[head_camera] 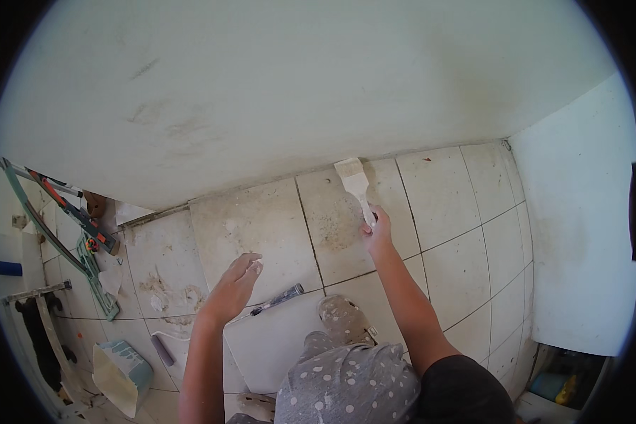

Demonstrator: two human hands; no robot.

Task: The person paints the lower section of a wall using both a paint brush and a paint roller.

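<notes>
A flat paintbrush with a pale, paint-covered handle is in my right hand, which grips it by the handle. Its bristles point up and left, close to the foot of the pale wall, where wall and tiled floor meet; whether they touch cannot be told. My left hand holds nothing and hovers over the floor tiles, fingers held loosely together and the thumb slightly apart. Below and right of it lies a small paint roller, its dark handle near my shoe and its greyish roller sleeve farther left.
A cut-open container smeared with paint lies at lower left. Beyond it are a green frame, a black-and-orange tool and a black animal behind a metal frame. A side wall stands at right. My shoe rests on the tiles.
</notes>
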